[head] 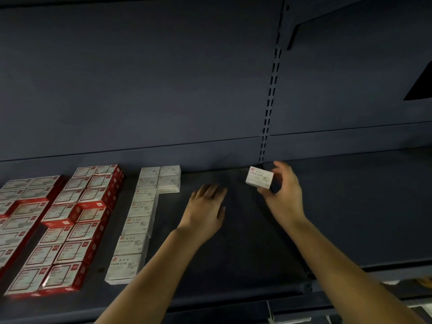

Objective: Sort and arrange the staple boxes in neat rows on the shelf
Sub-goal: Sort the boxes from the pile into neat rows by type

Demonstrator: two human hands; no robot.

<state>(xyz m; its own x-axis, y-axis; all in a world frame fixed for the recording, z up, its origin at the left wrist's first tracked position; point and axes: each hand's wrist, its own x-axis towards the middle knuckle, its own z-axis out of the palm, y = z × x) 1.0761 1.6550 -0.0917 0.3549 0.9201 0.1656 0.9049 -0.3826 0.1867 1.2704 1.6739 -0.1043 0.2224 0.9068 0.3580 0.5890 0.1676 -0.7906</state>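
My right hand [284,195] pinches a small white box [259,177] just above the dark shelf [245,253], near the back wall. My left hand [207,211] hovers palm down over the bare shelf, fingers straight, holding nothing. A column of white boxes [135,226] runs from the front edge to the back, with a short second column [169,177] beside it at the back. Left of that, red-and-white boxes [77,220] lie in rows, some stacked two high.
More red-and-white boxes [18,206] fill the far left of the shelf. A slotted upright [268,108] runs up the back panel behind my right hand. A neighbouring shelf section [362,206] lies to the right, and the shelf's front lip [210,298] is close to my forearms.
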